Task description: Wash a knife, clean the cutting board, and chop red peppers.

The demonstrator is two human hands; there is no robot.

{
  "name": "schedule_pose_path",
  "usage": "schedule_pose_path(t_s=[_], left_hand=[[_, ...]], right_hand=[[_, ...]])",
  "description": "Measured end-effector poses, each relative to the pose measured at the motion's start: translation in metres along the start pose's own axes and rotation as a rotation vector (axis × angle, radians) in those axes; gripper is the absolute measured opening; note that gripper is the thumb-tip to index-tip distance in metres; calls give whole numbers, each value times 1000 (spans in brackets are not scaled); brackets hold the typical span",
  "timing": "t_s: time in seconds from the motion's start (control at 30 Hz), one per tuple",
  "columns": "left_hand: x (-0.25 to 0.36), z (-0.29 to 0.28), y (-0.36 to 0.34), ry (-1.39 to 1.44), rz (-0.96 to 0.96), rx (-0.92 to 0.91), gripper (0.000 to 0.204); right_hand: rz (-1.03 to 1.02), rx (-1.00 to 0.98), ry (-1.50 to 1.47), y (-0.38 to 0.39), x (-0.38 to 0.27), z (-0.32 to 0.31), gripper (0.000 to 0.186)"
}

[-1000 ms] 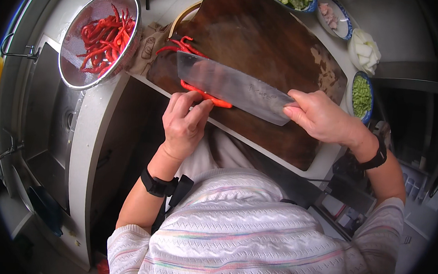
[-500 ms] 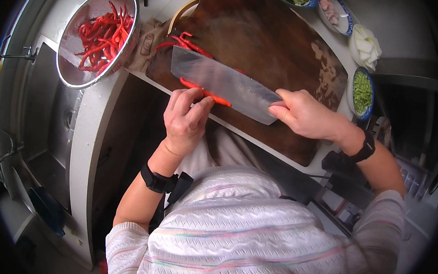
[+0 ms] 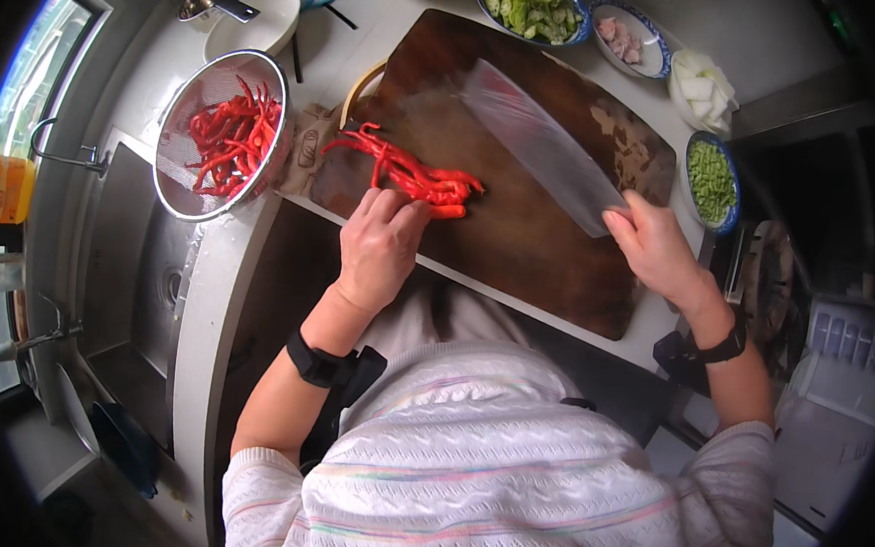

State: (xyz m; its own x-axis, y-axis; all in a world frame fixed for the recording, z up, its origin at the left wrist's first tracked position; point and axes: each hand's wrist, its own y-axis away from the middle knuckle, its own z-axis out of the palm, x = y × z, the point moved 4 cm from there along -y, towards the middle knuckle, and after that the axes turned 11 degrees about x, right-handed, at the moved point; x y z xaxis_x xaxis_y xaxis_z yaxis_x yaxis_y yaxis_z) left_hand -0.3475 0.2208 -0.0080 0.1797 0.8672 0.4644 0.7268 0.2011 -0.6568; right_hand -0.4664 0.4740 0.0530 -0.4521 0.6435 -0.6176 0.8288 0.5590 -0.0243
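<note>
Red chili peppers (image 3: 404, 166) lie in a loose pile on the left part of a dark brown cutting board (image 3: 558, 276), where the left hand (image 3: 379, 245), fingers bunched and nearly closed, pinches one at the pile's near edge. To the right, well apart from the pile, the right hand (image 3: 654, 249) is wrapped around the handle of a broad, motion-blurred cleaver (image 3: 541, 144) angled over the board. Beyond, on the pale counter (image 3: 336, 57), a mesh colander (image 3: 176, 147) of more chilies sits left, and bowls (image 3: 657, 62) of cut food line the far right.
</note>
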Motion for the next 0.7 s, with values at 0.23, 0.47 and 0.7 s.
schedule_pose_path(t_s=[0.23,0.47,0.7], left_hand=[[17,-36,-56,-148,110,-332,15],[110,-133,-104,-63,506,-501,13],[104,-193,-89,195,804,-499,15]], right_hand=[[111,108,194,31,25,-1,21],[97,44,226,20,20,21,20],[143,138,213,31,4,10,23]])
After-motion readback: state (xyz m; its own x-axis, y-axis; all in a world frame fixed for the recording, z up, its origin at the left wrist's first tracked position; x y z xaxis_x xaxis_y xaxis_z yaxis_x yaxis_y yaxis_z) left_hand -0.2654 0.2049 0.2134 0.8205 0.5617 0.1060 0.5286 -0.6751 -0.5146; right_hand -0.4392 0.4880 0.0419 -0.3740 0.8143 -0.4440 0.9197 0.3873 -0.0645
